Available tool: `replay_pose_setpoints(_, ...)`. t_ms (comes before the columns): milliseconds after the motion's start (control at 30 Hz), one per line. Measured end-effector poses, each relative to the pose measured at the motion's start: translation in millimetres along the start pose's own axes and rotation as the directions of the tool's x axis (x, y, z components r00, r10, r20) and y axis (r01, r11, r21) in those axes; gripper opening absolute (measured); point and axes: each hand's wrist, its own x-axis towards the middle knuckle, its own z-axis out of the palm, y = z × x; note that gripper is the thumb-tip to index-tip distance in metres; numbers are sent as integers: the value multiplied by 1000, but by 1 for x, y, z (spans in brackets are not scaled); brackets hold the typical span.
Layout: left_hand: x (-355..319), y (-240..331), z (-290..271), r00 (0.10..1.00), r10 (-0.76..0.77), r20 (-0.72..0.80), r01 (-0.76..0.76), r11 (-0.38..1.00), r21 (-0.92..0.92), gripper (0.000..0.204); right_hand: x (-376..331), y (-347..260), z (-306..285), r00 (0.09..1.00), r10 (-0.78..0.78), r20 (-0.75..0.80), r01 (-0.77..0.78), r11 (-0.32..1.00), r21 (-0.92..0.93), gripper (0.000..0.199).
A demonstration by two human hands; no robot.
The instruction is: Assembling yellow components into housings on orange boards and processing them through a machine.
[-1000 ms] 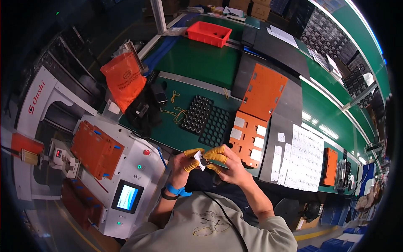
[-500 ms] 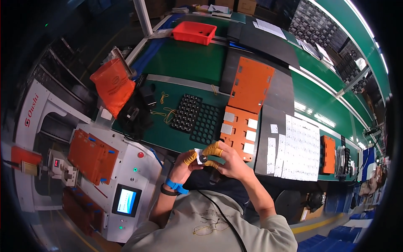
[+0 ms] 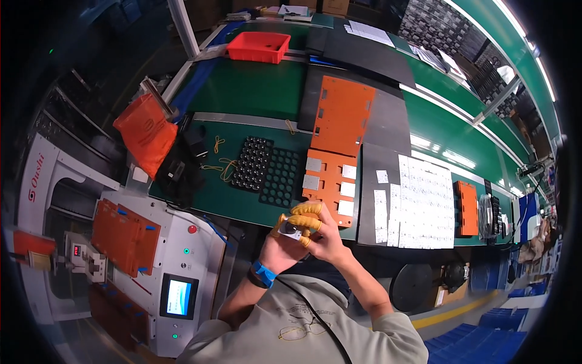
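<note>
Both hands meet in front of my chest, yellow finger cots on the fingertips. Between them is a small pale square plate with a round dark part (image 3: 291,230) on it. My left hand (image 3: 280,252) grips the plate from the left and below, blue band on the wrist. Fingers of my right hand (image 3: 324,233) curl over its top and right side. Just beyond lies an open orange fixture (image 3: 327,162), pale square plates (image 3: 348,172) in its pockets and its hinged lid (image 3: 344,115) laid back. Left of it are a black tray of shiny round parts (image 3: 251,162) and a black tray with round pockets (image 3: 280,176).
White perforated sheets (image 3: 424,200) lie on a dark mat at right, an orange block (image 3: 467,208) past them. A red bin (image 3: 259,48) stands at the back. An orange bag (image 3: 145,133) and a machine with a screen (image 3: 179,296) are at left. Yellow bands (image 3: 227,170) lie near the trays.
The plate with the round part has been turned and tilted in my fingers. My right fingers now reach further over it. The whole view has shifted slightly.
</note>
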Motion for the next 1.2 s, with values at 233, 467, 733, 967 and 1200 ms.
replay_pose_setpoints(233, 7, 10, 9, 869, 491, -67, -205, 480, 853, 50, -7, 16, -21, 992, -105, -76, 64, 908, -414, 39)
replay_pose_setpoints(467, 3, 29, 7, 753, 472, 459, -76, -630, 773, 33, -15, 28, -15, 978, 35, 205, 84, 835, -544, 33)
replay_pose_setpoints(733, 9, 29, -8, 823, 471, 319, -26, -529, 848, 25, -33, 44, -8, 959, 189, 209, -73, 883, -464, 31)
replay_pose_setpoints(967, 58, 50, -49, 724, 642, 251, 118, -474, 873, 20, -38, 46, -30, 945, 313, -98, -324, 849, -417, 37)
replay_pose_setpoints(1200, 95, 37, -68, 769, 638, -31, 347, -376, 859, 29, -53, 45, -32, 921, 350, -168, -388, 839, -380, 35)
